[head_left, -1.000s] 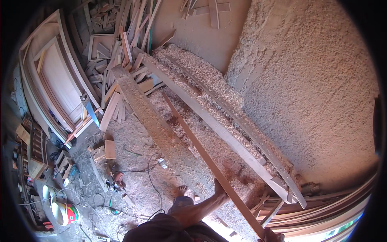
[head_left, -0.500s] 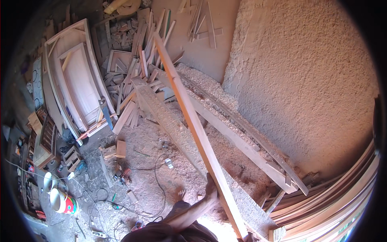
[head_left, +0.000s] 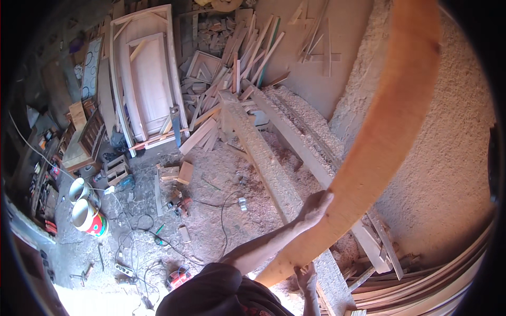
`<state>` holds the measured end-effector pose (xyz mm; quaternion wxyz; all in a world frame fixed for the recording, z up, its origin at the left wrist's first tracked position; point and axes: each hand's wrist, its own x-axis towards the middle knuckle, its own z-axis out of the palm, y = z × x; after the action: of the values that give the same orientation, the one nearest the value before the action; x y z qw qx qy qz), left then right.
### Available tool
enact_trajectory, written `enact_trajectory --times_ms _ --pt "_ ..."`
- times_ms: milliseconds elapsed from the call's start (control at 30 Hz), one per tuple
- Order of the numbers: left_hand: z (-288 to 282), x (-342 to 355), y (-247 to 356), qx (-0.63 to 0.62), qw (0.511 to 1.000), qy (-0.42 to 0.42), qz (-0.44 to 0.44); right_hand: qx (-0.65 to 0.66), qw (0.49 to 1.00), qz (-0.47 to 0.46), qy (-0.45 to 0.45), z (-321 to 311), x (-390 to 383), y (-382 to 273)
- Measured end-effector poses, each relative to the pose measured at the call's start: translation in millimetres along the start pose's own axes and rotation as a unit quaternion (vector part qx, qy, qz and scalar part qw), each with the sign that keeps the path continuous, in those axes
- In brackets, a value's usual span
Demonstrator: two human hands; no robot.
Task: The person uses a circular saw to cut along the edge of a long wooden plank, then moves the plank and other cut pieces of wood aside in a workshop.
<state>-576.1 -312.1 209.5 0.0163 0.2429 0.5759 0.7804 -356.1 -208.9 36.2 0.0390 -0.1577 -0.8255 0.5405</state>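
A long, wide wooden plank (head_left: 369, 142) slants up from near my body to the upper right, its broad face turned toward me. My left hand (head_left: 315, 206) is closed around its left edge, partway along, with the arm stretched out. Nearer my body, my right hand (head_left: 305, 276) grips the lower right edge close to the near end, its fingers partly hidden. Below the plank lies a sawdust-covered bench beam (head_left: 258, 152), and another long timber (head_left: 295, 131) runs beside it.
Stacked boards (head_left: 421, 279) fill the lower right beside a rough wall (head_left: 453, 142). Scrap wood (head_left: 232, 68) and a door frame (head_left: 150, 79) with a handsaw (head_left: 175, 126) stand at the far side. Buckets (head_left: 87, 216), cables, a power strip (head_left: 124, 269) and a red power tool (head_left: 179, 276) lie left.
The plank has turned from its narrow edge to its broad face, and its far end has swung up and right. My right hand now shows on it. The view has shifted.
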Motion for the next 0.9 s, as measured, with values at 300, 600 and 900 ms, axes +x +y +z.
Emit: enact_trajectory --times_ms 300,600,900 --pt "22.9 -19.4 56.0 0.166 0.963 -0.199 0.079 0.276 0.876 -0.287 0.274 -128.7 -3.5 -153.0" --pt "12.4 -34.6 14.8 0.378 0.812 -0.414 0.160 0.431 0.733 -0.152 0.503 -195.8 -28.2 -85.4" --pt "-10.1 46.0 -106.8 0.421 0.686 -0.589 0.076 0.423 0.697 -0.045 0.578 -205.1 -48.0 2.3"
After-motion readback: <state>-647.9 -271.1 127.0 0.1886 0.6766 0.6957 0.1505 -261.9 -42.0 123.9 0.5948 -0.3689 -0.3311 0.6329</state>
